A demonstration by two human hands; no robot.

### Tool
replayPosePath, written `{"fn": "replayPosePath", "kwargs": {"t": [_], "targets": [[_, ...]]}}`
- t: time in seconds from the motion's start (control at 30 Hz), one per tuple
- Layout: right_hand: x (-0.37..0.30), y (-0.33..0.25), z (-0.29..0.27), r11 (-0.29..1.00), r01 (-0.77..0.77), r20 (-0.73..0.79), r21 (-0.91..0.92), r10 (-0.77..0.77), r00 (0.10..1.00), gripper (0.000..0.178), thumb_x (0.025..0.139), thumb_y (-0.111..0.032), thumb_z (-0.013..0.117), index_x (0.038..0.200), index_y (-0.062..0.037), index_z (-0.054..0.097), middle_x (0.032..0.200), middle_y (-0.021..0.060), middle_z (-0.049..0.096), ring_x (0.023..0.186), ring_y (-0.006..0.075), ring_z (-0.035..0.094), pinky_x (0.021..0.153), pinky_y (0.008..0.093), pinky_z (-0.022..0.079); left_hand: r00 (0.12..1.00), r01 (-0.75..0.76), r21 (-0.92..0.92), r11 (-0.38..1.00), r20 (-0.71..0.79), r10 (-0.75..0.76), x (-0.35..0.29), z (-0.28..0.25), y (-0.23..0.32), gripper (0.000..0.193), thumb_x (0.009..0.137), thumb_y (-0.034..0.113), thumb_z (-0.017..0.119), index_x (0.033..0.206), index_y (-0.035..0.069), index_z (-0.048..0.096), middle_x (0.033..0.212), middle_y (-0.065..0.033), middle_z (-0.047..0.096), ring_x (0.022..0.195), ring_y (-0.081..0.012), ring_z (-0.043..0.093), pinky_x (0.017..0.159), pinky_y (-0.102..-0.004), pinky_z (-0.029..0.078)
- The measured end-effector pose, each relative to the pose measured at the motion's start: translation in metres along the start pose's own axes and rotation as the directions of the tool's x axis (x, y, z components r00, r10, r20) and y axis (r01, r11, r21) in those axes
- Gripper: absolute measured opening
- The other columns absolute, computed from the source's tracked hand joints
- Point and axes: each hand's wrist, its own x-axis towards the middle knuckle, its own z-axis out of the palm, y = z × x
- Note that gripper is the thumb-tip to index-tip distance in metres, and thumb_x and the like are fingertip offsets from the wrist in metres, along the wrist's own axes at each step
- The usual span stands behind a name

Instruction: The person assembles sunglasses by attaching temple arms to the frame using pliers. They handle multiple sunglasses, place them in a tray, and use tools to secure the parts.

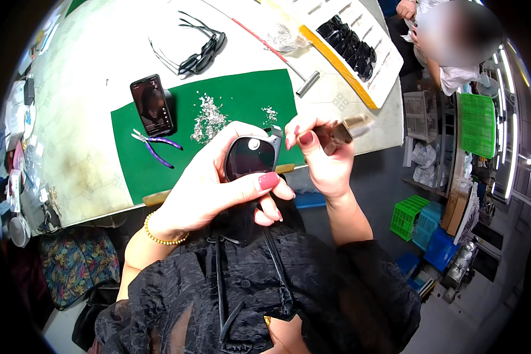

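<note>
My left hand (pixel 233 192) is closed on a pair of dark sunglasses (pixel 249 162), its thumb lying across the lower rim of a lens. A corner of the black frame points up and to the right. Beside it, my right hand (pixel 327 168) is raised with thumb and fingers pinched together. A brownish, shiny object (pixel 340 134) shows in that hand, too blurred to name. Under and beyond my hands lies a green mat (pixel 186 100) with a heap of small silvery bits (pixel 209 121) and a smaller heap (pixel 269 114).
Purple-handled pliers (pixel 159 153) and a phone (pixel 152 106) lie at the mat's left. Beyond them are more sunglasses (pixel 200 56), a red-handled hammer (pixel 271 50) and a white tray (pixel 389 56) holding dark glasses. Another person's hand (pixel 406 9) shows at far right.
</note>
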Motion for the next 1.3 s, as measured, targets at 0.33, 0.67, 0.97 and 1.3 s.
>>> {"fn": "replayPosePath", "kwargs": {"t": [0.33,0.67,0.97,1.3], "targets": [[-0.006,-0.015,0.016,0.996,0.061,-0.010,-0.061,-0.061,0.998,0.011,0.088,0.000,0.065,0.096,0.0010,0.056,0.090,0.0083,0.061,0.081,0.0142,0.060,0.075,0.0255,0.049,0.999,-0.026,0.060,0.998,0.039,0.024,-0.007,0.008,0.000,0.034,0.093,0.002,0.058,0.119,0.003,0.035,0.090,-0.0233,0.067,0.070,-0.0249,0.069,0.062,-0.0331,0.056],[-0.001,-0.009,0.016,0.979,0.194,0.052,-0.067,-0.191,0.980,0.013,0.086,0.005,0.065,0.095,0.0009,0.057,0.089,0.0112,0.062,0.081,0.0168,0.060,0.073,0.0264,0.049,0.997,-0.035,0.052,0.998,0.073,0.031,-0.009,0.008,-0.001,0.028,0.095,0.003,0.055,0.114,0.003,0.034,0.091,-0.0229,0.066,0.072,-0.0243,0.069,0.061,-0.0305,0.056],[0.000,-0.017,0.009,0.996,0.061,0.068,0.059,-0.065,0.996,0.018,0.083,0.008,0.067,0.097,0.0020,0.056,0.089,0.0115,0.062,0.082,0.0164,0.061,0.071,0.0260,0.051,0.996,-0.048,0.120,0.992,0.080,0.038,-0.010,0.012,-0.001,0.029,0.095,0.004,0.057,0.112,0.004,0.033,0.089,-0.0191,0.066,0.072,-0.0200,0.069,0.060,-0.0269,0.055],[-0.005,-0.031,0.019,0.998,-0.052,-0.037,-0.024,0.051,0.998,0.014,0.087,0.003,0.067,0.095,-0.0006,0.056,0.089,0.0080,0.063,0.079,0.0123,0.061,0.071,0.0241,0.052,0.995,-0.066,0.160,0.985,0.081,0.054,-0.009,0.010,-0.002,0.028,0.095,0.004,0.056,0.112,0.003,0.033,0.087,-0.0191,0.066,0.069,-0.0202,0.068,0.059,-0.0274,0.054]]}}
